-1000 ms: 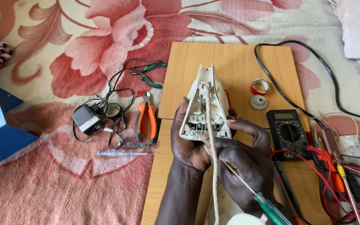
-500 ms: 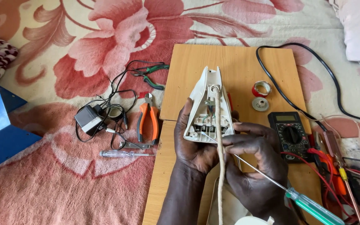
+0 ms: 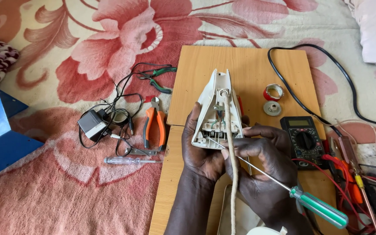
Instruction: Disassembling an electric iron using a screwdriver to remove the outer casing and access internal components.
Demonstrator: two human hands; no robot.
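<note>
Both hands work over the wooden board point(image 3: 257, 65): my left hand point(image 3: 199, 150) grips the opened white iron housing point(image 3: 216, 111), my right hand point(image 3: 264, 159) clamps the green-handled screwdriver point(image 3: 283, 187), tip inside. I judge the wiring still unfinished, cover off.

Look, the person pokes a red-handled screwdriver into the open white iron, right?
Not quite: the screwdriver has a green handle, not red. The head view shows the right hand poking its tip into the open white iron, which the left hand steadies.
</note>
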